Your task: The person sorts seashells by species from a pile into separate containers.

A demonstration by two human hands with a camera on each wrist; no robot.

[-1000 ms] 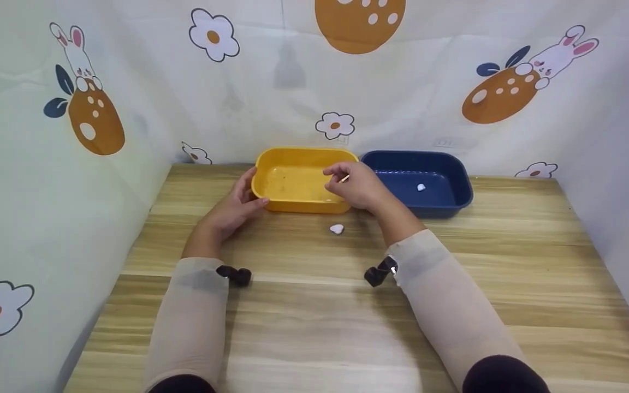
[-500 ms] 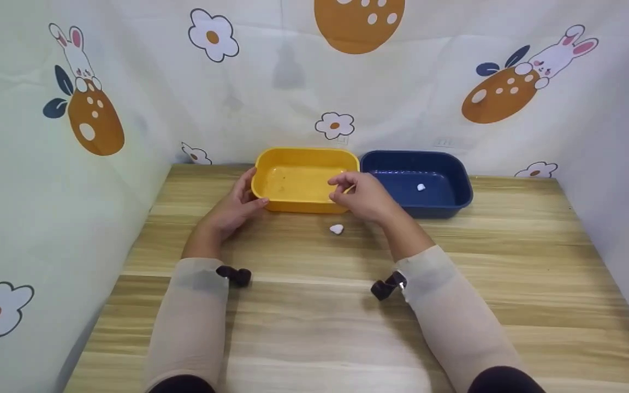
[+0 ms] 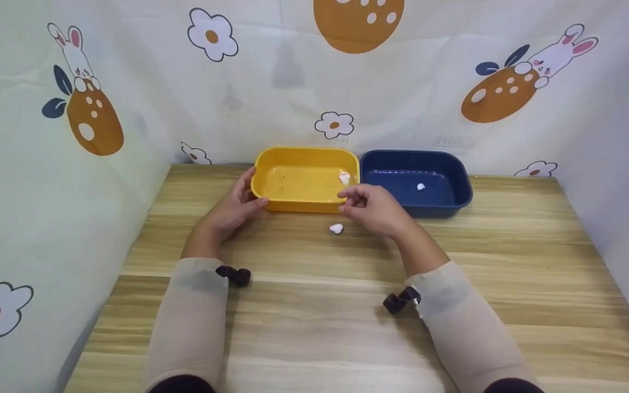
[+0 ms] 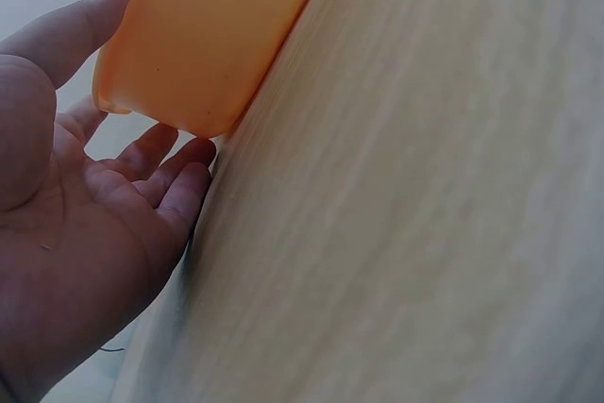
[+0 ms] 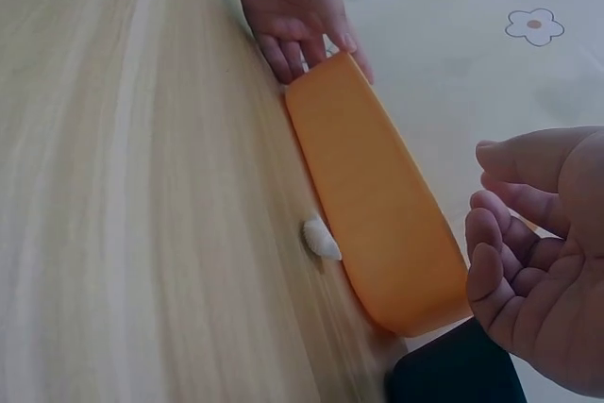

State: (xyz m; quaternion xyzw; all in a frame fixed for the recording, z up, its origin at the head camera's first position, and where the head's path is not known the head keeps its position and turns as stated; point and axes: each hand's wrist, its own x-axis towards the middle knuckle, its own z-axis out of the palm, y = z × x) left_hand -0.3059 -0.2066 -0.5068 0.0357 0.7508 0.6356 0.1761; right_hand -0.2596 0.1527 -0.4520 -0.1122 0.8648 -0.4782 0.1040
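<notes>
My left hand [image 3: 232, 210] holds the left end of the yellow tub [image 3: 303, 206]. Its thumb lies at the rim and its fingers reach the end wall, as the left wrist view shows. Loosely bent and holding nothing, my right hand [image 3: 377, 210] hovers by the tub's near right corner, thumb apart from the fingers in the right wrist view. A whitish shell [image 3: 344, 178] lies inside the yellow tub at its right end. In front of the tub, a white ribbed seashell [image 5: 322, 240] rests on the table.
Right beside the yellow tub stands a dark blue tub [image 3: 459, 199] with a small white piece [image 3: 420, 186] inside. Both tubs sit at the back of the wooden table [image 3: 303, 327], against a printed cloth wall [image 3: 271, 98].
My right hand has let go of a shell, now seen in the yellow tub, and has drawn back toward me and to the right. The left hand has stayed at the tub.
</notes>
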